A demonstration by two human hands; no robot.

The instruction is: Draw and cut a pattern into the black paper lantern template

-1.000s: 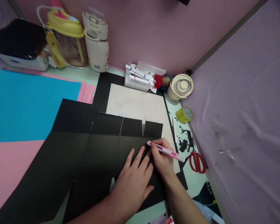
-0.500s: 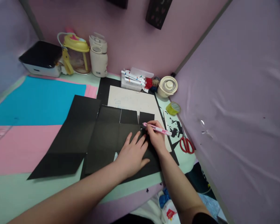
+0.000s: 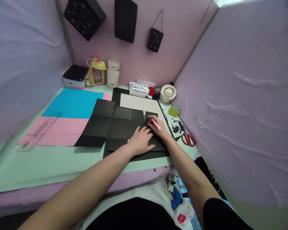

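A creased sheet of black card (image 3: 121,129), with cut flaps along its far edge, lies across the table. My left hand (image 3: 141,141) rests flat on the card, its fingers spread. Just to the right, my right hand (image 3: 157,126) is closed round a pink and white pen-like tool (image 3: 156,124), whose tip is hidden by the fingers near the base of the flaps. White board (image 3: 139,103) lies beneath the far part of the card. Red-handled scissors (image 3: 188,139) and black scraps (image 3: 176,126) are to the right.
Blue paper (image 3: 74,103), pink paper (image 3: 60,131) and a clear ruler (image 3: 42,131) lie left. Along the back stand a yellow-lidded jug (image 3: 99,72), white bottle (image 3: 113,73), marker box (image 3: 139,89) and cream container (image 3: 168,93). Green tape (image 3: 174,110) sits right.
The view has tilted up and pulled back, showing more of the hanging black boxes and the ruler. The tool in my right hand now points more steeply toward me. My left hand stays on the card.
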